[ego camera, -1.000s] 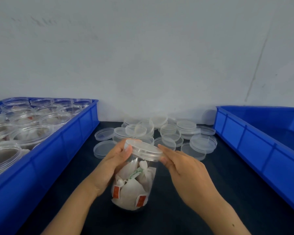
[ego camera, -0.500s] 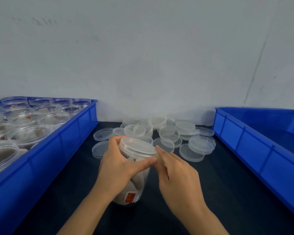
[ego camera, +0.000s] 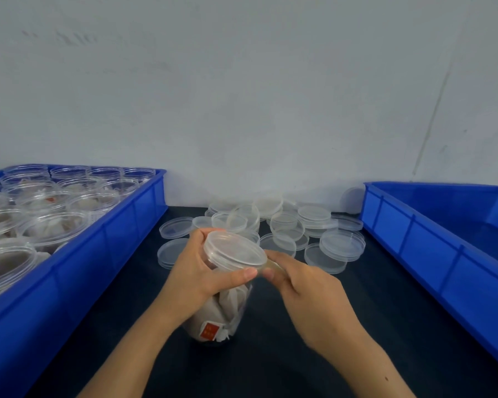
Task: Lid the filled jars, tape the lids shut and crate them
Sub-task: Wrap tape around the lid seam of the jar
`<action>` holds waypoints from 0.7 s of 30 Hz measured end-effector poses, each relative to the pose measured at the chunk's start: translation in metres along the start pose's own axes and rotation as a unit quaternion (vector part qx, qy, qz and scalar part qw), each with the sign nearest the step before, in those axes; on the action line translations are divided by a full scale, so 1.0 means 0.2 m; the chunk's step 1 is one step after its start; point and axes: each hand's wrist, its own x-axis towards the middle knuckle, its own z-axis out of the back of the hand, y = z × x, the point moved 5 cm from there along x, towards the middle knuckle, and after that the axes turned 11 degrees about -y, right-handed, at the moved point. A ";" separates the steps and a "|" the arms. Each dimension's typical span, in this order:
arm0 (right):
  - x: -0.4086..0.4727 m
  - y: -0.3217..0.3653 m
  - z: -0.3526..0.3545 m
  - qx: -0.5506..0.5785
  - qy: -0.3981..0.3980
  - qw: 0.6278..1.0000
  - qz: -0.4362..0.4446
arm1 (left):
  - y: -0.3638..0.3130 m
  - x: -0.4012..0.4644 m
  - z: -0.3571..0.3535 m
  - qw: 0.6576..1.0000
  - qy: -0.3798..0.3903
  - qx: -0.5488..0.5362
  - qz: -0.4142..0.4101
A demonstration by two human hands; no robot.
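While the dark table (ego camera: 342,326) is flanked by two blue crates, the left crate (ego camera: 104,254) is seen packed with open filled jars (ego camera: 52,228), and the right crate (ego camera: 443,254) is seen beside the work area. A heap of loose clear lids (ego camera: 314,225) is spread against the wall between them. At the table's middle, a filled jar (ego camera: 222,311) is gripped by the left hand (ego camera: 196,277), fingers curled round its neck, its lid (ego camera: 235,249) already seated. A small strip at the lid's rim, apparently tape (ego camera: 273,265), is pinched by the right hand (ego camera: 308,300).
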 end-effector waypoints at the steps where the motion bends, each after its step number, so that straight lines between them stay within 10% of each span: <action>1: 0.00 0.00 0.00 -0.003 -0.013 1.000 0.008 | 0.00 0.00 0.00 1.000 0.006 -0.002 0.000; 11: -0.02 0.01 -0.04 -0.016 -0.065 0.998 0.015 | 0.01 -0.02 -0.02 0.996 -0.044 0.069 -0.021; 21: -0.03 -0.10 -0.08 0.094 0.071 0.983 -0.138 | -0.05 -0.07 0.01 0.972 -0.101 0.181 -0.114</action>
